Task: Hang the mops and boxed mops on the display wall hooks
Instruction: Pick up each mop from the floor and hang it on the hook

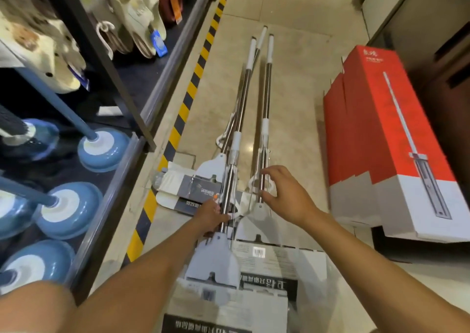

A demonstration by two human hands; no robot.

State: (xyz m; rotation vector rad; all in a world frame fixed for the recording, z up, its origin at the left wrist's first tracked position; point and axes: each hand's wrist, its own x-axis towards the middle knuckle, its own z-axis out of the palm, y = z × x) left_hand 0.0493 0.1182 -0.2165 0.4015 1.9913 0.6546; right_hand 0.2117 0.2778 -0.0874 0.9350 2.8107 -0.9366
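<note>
Three mops with steel poles and white grips lie lengthwise on the tiled floor, heads toward me. My left hand [211, 215] is closed around the pole of the nearest mop [230, 180], just above its grey-white head [216, 259]. My right hand [284, 195] hovers with fingers spread at the white loop lever of the right mop [265, 98], touching it lightly. The third mop [256, 50] lies under the left one, partly hidden. Red-and-white boxed mops [396, 139] stand stacked on edge to the right.
A black shelf unit [119, 175] on the left holds blue plungers [101, 149] and hanging slippers [137, 14]. Yellow-black hazard tape [188, 96] runs along the floor beside it. A cabinet stands behind the boxes at the right.
</note>
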